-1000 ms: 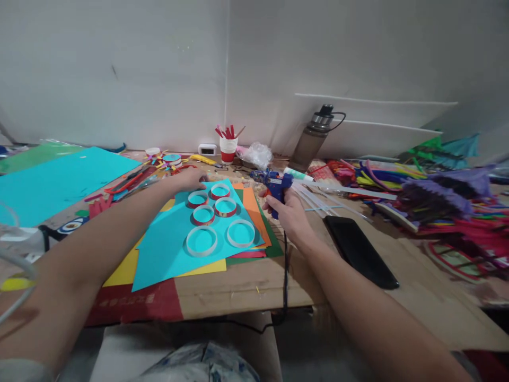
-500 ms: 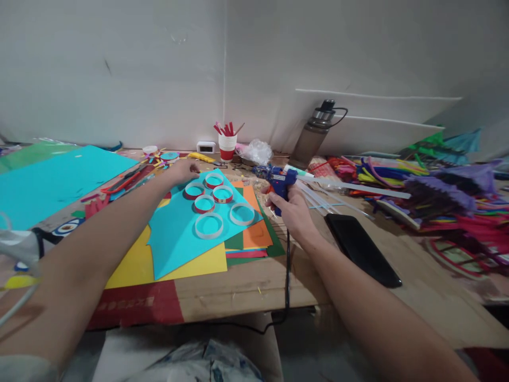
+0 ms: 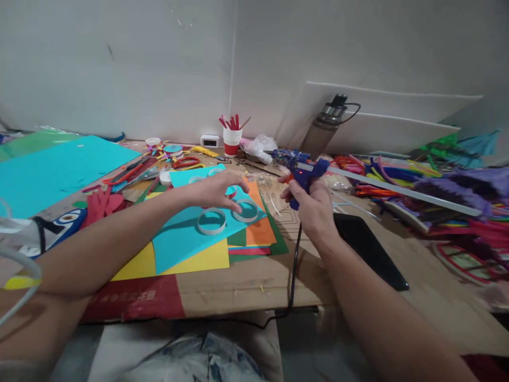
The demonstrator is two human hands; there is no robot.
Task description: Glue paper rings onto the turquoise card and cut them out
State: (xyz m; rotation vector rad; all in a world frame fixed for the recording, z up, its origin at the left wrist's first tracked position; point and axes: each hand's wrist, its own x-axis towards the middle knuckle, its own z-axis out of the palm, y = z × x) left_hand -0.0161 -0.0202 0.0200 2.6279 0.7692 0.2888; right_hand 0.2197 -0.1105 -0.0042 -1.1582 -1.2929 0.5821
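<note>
My right hand (image 3: 314, 204) grips a blue hot glue gun (image 3: 300, 178) with an orange trigger and a lit red light. A long clear glue stick (image 3: 405, 192) sticks out of its back end. My left hand (image 3: 222, 190), fingers apart and holding nothing, hovers over the blue paper sheet (image 3: 170, 249). Near its fingertips stands a white ring (image 3: 245, 217). Another white ring (image 3: 211, 231) sits just in front of the hand. Rings with red outer bands are partly hidden behind the hand.
A dark phone (image 3: 369, 252) lies right of the glue gun. Behind stand a paper cup (image 3: 232, 142) of red strips and a bottle (image 3: 322, 127). Pipe cleaners (image 3: 382, 175) are heaped at right. A black cord (image 3: 294, 270) runs over the table edge.
My left hand has moved right and nearer, from the blue sheet's far edge to above the rings. My right hand has shifted slightly right with the glue gun.
</note>
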